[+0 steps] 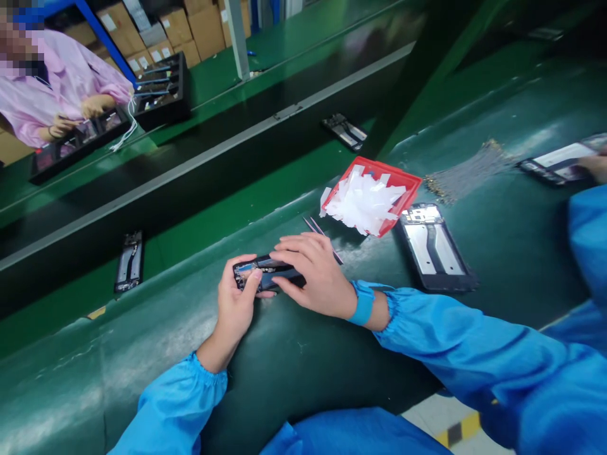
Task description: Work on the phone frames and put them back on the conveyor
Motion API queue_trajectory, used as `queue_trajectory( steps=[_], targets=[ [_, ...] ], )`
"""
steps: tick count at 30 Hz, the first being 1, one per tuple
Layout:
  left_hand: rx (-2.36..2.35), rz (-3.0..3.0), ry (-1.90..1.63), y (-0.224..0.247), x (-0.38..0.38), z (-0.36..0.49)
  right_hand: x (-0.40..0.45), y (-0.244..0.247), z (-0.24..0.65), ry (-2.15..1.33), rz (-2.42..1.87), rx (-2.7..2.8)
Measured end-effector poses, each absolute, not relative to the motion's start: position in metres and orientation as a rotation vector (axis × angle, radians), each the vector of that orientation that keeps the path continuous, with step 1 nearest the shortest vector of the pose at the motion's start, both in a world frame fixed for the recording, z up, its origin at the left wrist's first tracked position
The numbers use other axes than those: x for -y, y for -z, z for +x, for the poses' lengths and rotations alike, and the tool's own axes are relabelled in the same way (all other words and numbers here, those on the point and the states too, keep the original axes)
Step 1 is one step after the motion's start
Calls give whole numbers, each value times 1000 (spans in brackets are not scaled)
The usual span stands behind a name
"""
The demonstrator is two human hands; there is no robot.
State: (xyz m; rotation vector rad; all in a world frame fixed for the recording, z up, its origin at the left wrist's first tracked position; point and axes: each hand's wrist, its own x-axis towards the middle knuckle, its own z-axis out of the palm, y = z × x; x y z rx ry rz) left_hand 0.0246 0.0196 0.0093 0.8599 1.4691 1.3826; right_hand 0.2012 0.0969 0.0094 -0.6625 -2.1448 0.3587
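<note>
Phone frame (268, 279) | left hand (236, 303): thumb (252, 286) on top | right hand (320, 278): fingers (293, 250) across

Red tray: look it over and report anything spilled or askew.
The white slips look untidy: they are piled at odd angles in the red tray, and a few jut past its left edge. I see none clearly fallen onto the green work surface, and no obvious damage.

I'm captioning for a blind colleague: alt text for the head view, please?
The left hand grips one end of an opened phone over a green work surface while the right hand covers the other end. Beyond is a red tray of white strips, with another opened phone to its right; a person in pink is at upper left.
</note>
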Motion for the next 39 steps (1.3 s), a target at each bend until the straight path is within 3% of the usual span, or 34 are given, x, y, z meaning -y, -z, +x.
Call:
queue_trajectory(
  steps=[13,22,27,39],
  targets=[
    [-1655,1200,-1456,-8,-8,35,-106,-12,200,-609,-964,2040],
    [-1702,1453,-1439,3,3,42,-97,-23,199,-566,-957,2122],
    [-1738,1334,-1433,-1,-10,36,-92,-25,199,-472,-1029,2167],
    [-1633,983,-1371,-4,-24,35,-106,-9,202,-302,-756,2260]
  ],
)
